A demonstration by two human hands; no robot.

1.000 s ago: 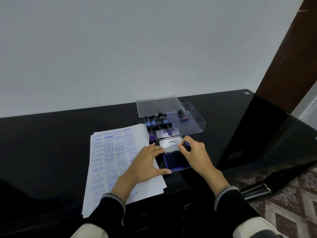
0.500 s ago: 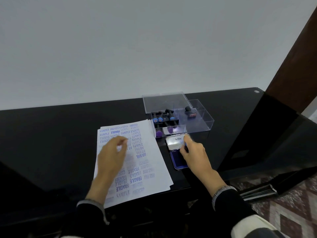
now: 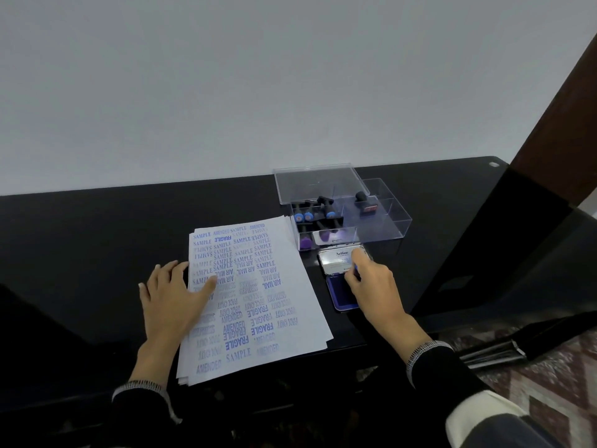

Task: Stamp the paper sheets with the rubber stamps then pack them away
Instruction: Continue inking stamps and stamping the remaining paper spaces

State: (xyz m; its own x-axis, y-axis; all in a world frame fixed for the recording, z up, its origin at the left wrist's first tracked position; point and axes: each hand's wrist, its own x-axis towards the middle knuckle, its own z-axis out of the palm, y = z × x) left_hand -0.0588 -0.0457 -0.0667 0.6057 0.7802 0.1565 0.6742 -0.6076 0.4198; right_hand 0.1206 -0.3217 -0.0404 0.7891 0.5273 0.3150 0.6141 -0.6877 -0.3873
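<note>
A stack of white paper sheets covered in blue stamped words lies on the black table. My left hand rests flat on the stack's left edge, fingers straight. To the right an open ink pad shows its blue pad, its lid standing up. My right hand grips a stamp with a blue part over the pad. Behind, a clear plastic box holds several black-handled stamps.
The box's clear lid leans up behind it. One more stamp sits in the box's right compartment. The table's right side drops to a glossy black panel; patterned floor lies below right. A white wall rises behind.
My left hand left the ink pad and moved left across the sheets to the stack's left edge. My right hand stayed over the ink pad.
</note>
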